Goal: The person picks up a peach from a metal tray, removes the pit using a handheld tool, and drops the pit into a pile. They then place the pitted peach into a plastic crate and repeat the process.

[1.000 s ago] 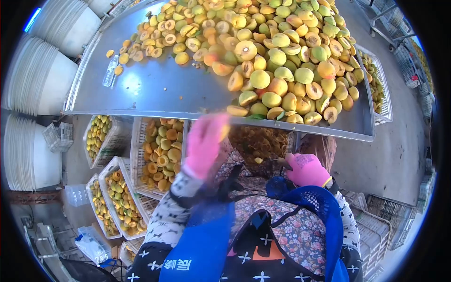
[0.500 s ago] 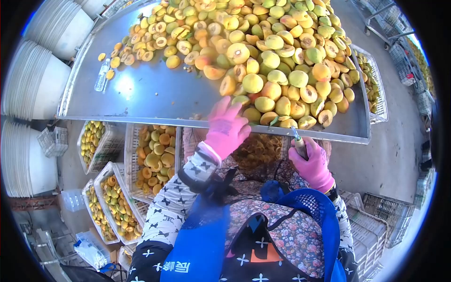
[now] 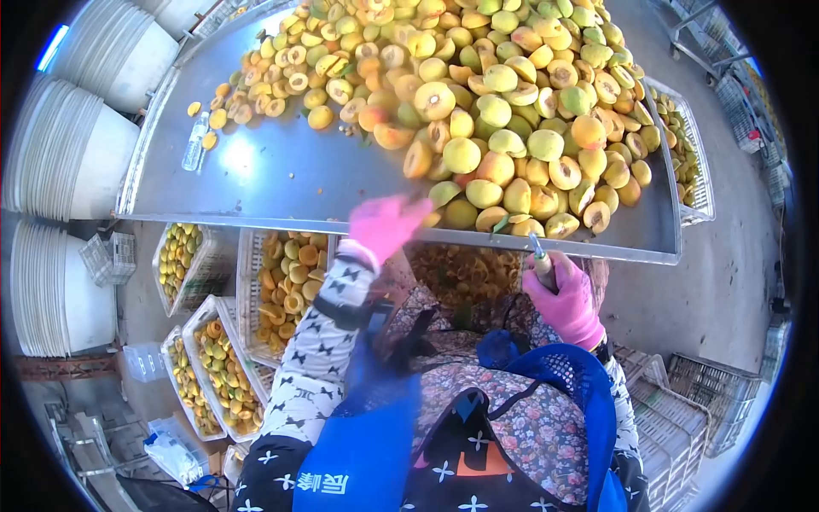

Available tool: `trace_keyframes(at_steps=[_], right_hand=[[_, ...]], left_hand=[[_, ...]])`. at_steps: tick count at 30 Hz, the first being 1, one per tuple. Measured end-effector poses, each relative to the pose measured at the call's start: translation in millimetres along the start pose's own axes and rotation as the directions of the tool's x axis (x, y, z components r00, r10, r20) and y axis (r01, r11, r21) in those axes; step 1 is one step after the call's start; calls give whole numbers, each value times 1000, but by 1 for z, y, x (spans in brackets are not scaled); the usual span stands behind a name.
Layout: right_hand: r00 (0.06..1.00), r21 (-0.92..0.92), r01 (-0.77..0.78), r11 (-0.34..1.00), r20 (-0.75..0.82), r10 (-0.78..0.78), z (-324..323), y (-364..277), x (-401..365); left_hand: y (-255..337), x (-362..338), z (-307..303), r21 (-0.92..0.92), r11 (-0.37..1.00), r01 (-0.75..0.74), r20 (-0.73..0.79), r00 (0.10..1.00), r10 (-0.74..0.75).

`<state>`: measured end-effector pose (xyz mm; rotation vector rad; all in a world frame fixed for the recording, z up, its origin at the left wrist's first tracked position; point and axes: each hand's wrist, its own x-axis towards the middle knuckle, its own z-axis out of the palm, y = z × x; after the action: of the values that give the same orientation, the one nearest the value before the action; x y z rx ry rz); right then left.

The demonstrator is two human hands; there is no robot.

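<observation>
In a pink glove, my left hand is over the near rim of the metal table, just left of the fruit pile. Motion smears its fingers, and I cannot tell whether they hold anything. My right hand, also gloved in pink, is wrapped round the handle of a small knife, its metal tip pointing up towards the table edge. Beyond both hands, yellow peaches, many of them cut in halves with stones showing, are heaped on the metal table.
A plastic bottle lies at the table's left. Below stand crates of peaches, with orange-brown pieces under the near edge. Stacked white tubs line the left side; stacked crates stand at lower right. Another fruit crate is beyond the table's right edge.
My left hand has moved left and slightly down, away from the peaches at the pile's edge. My right hand stays by the table edge with the knife. The view has shifted slightly.
</observation>
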<state>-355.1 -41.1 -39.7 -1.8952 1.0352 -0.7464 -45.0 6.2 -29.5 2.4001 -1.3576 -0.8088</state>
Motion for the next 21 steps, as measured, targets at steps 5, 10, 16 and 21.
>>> trace_keyframes(at_steps=[5, 10, 16, 21], right_hand=[[999, 47, -51, 998, 5, 50, 7, 2, -7], [975, 233, -175, 956, 177, 135, 35, -27, 10], [998, 114, 49, 992, -30, -46, 63, -18, 40], [994, 97, 106, 990, 15, -108, 66, -13, 66]], left_hand=[[16, -4, 8, -224, 972, -77, -43, 997, 69], [-19, -6, 19, -194, 923, -333, -208, 933, 293], [-4, 5, 50, -158, 889, -431, -298, 879, 373], [29, -19, 43, -365, 857, -363, -285, 920, 268]])
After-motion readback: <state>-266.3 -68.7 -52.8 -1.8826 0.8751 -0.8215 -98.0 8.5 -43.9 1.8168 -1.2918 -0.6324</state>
